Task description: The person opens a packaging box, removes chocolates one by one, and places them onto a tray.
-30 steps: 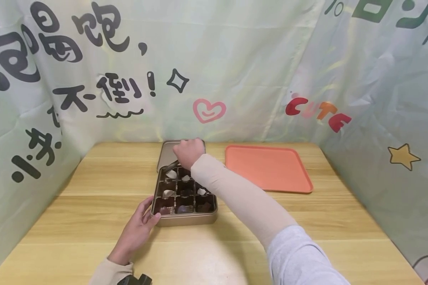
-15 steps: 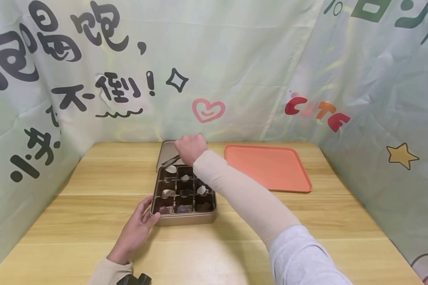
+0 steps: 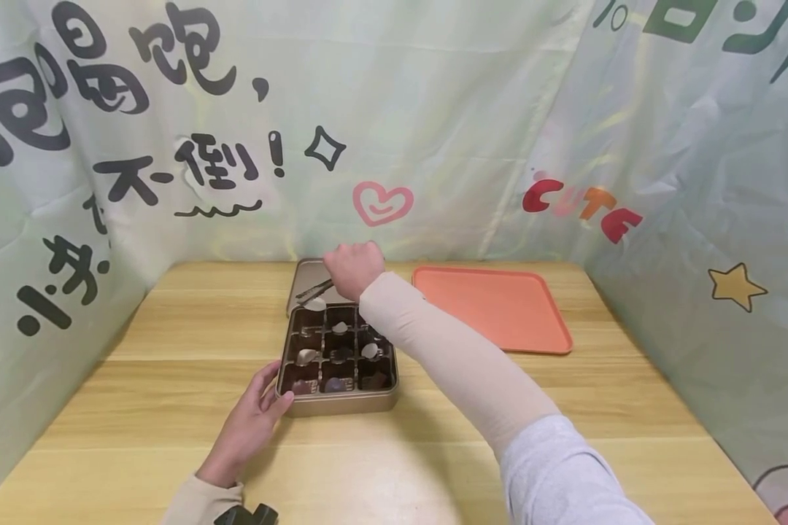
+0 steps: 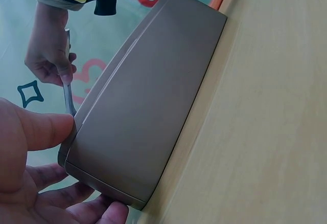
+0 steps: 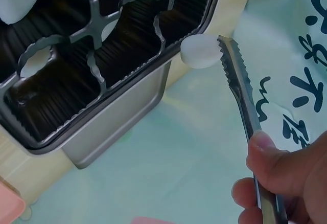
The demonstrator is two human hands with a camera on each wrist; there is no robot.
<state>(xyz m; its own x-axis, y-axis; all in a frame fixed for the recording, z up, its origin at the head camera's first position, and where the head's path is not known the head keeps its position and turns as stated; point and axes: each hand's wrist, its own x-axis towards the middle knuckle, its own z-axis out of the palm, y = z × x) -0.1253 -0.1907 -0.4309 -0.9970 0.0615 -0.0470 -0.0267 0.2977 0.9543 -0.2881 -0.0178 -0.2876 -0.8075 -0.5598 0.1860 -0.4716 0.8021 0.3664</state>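
Note:
A brown metal tin (image 3: 338, 405) with a dark divided insert stands mid-table. My left hand (image 3: 252, 430) holds its front left corner, thumb on the rim and fingers along the side, as the left wrist view shows close up. Above the tin's back edge, my right hand (image 3: 353, 270) grips metal tongs (image 5: 240, 75) with serrated tips. Against those tips a smooth white oval piece (image 5: 199, 51) hangs above the compartments. Other pale pieces (image 3: 306, 356) lie in several compartments; dark pieces (image 3: 335, 384) lie in the front row.
Behind the tin lies a flat metal lid (image 3: 307, 273), partly covered by my right hand. An orange tray (image 3: 499, 310) lies at the back right of the wooden table (image 3: 171, 408). Printed cloth (image 3: 446, 131) walls in the back and sides.
My right hand has risen slightly and moved a little back and right. The tongs carried the white piece up out of the back left compartment. My left hand stays in place.

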